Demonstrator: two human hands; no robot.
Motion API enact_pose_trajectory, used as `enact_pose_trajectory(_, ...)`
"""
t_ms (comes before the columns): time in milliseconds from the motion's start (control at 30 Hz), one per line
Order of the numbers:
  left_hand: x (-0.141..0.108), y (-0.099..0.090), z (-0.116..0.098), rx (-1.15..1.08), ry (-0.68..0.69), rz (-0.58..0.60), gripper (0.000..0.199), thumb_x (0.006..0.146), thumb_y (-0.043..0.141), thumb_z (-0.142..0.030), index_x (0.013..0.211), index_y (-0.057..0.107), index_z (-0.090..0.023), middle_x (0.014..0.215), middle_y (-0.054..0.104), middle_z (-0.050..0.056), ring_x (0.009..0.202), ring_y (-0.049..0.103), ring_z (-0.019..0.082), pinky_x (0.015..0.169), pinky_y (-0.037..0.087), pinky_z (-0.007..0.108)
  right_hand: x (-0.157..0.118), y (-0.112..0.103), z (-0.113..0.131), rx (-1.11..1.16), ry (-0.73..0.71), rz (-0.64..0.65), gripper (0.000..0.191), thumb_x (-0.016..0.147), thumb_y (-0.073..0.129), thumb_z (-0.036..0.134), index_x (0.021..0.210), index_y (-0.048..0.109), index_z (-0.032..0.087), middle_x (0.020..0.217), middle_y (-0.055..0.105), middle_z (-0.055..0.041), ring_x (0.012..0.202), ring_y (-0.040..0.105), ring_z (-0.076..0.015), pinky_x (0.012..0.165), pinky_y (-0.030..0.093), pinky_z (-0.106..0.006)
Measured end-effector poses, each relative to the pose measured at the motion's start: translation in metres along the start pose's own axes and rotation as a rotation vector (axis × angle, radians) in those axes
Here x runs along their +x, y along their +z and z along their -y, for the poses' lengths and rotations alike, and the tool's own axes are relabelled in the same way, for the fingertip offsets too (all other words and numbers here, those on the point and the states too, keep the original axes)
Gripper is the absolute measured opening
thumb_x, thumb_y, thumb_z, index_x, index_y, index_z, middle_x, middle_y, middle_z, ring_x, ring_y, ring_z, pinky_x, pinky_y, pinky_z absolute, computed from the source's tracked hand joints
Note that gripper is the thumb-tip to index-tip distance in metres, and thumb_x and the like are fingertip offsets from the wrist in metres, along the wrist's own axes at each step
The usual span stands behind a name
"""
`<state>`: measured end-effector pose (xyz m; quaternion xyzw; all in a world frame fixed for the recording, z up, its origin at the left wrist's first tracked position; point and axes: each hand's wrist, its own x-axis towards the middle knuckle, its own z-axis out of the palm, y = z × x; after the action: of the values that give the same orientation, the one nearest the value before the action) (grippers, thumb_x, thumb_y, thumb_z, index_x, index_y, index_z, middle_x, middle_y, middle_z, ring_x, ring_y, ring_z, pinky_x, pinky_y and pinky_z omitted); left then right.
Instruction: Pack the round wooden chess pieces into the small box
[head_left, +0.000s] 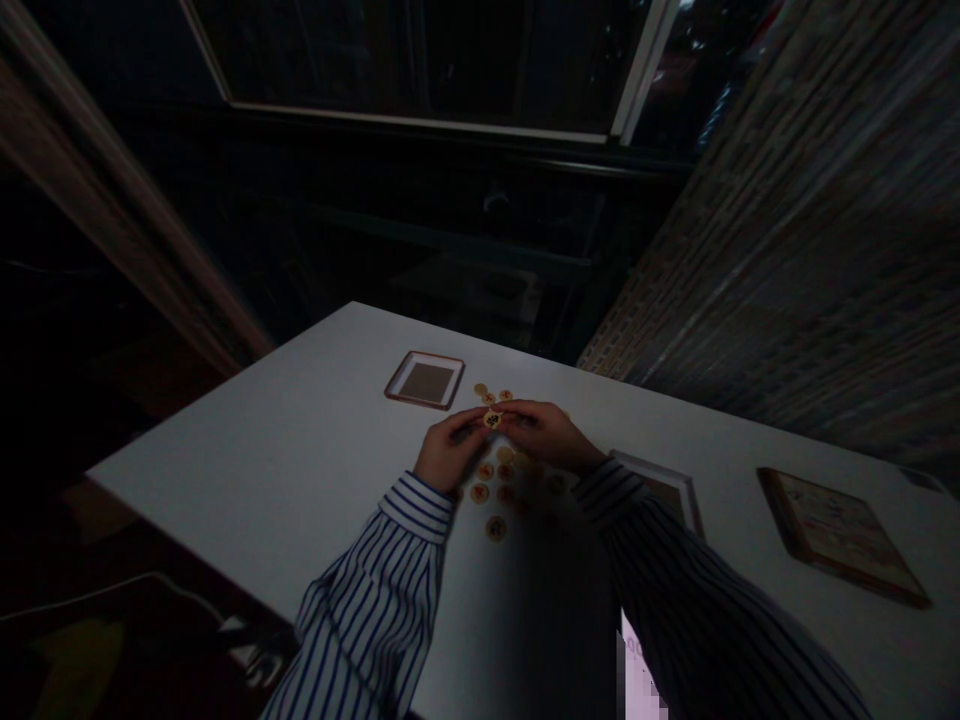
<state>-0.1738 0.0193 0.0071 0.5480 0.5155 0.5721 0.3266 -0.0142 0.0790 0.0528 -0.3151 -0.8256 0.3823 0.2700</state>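
Between my two hands a round wooden disc (492,419) with a dark character is held up above the white table (300,430). The fingertips of my left hand (450,447) pinch its left edge, and those of my right hand (546,432) pinch its right edge. Similar discs lie loose on the table around and below my hands, some with red marks, such as one disc (479,492), and one with a dark mark (496,528). More discs (505,396) lie just beyond my fingers. My right hand and its shadow partly hide several others.
An open shallow box (426,381) lies at the back left. Another tray (686,498) is partly behind my right sleeve, with a decorated box lid (844,535) farther right. Curtains (750,250) hang beyond the table. A white cable (161,577) runs below its left edge.
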Motion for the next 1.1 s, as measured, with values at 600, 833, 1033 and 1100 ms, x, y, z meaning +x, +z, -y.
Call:
enact_pose_trajectory(600,0.003,0.001,0.006,0.053,-0.093,-0.125,0.033,0.075,0.055,-0.035,0.100,0.059,-0.015,0.089,0.067,0.007,0.085,0.061,0.017,0.081,0.047,0.032,0.011,-0.002,-0.001,-0.766,-0.049,0.101,0.031,0.081,0.047,0.039,0.100,0.060,0.018,0.096,0.064,-0.0064,0.091,0.053,-0.0198,0.081,0.034,-0.031)
enact_pose_trajectory(833,0.005,-0.004,0.011,0.211,-0.087,-0.183,0.031,0.076,0.052,-0.037,0.097,0.061,-0.016,0.089,0.067,0.006,0.083,0.061,0.017,0.077,0.047,0.030,0.018,0.004,-0.011,-0.921,0.105,0.237,0.035,0.082,0.040,0.043,0.096,0.063,0.021,0.101,0.061,-0.0088,0.095,0.051,-0.0235,0.077,0.035,-0.034)
enact_pose_trajectory(1033,0.004,-0.006,0.014,0.312,-0.058,-0.180,0.029,0.078,0.050,-0.036,0.097,0.062,-0.018,0.091,0.066,0.007,0.084,0.060,0.017,0.078,0.046,0.030,0.023,0.011,-0.013,-0.959,0.113,0.261,0.039,0.082,0.037,0.044,0.100,0.063,0.021,0.101,0.061,-0.0103,0.095,0.051,-0.0252,0.077,0.035,-0.036)
enact_pose_trajectory(1100,0.004,-0.006,0.015,0.324,-0.050,-0.181,0.029,0.079,0.049,-0.037,0.097,0.061,-0.018,0.091,0.066,0.007,0.084,0.060,0.017,0.078,0.046,0.030,0.024,0.012,-0.013,-0.967,0.113,0.269,0.039,0.083,0.037,0.043,0.100,0.063,0.020,0.101,0.061,-0.0109,0.095,0.051,-0.0253,0.077,0.035,-0.036)
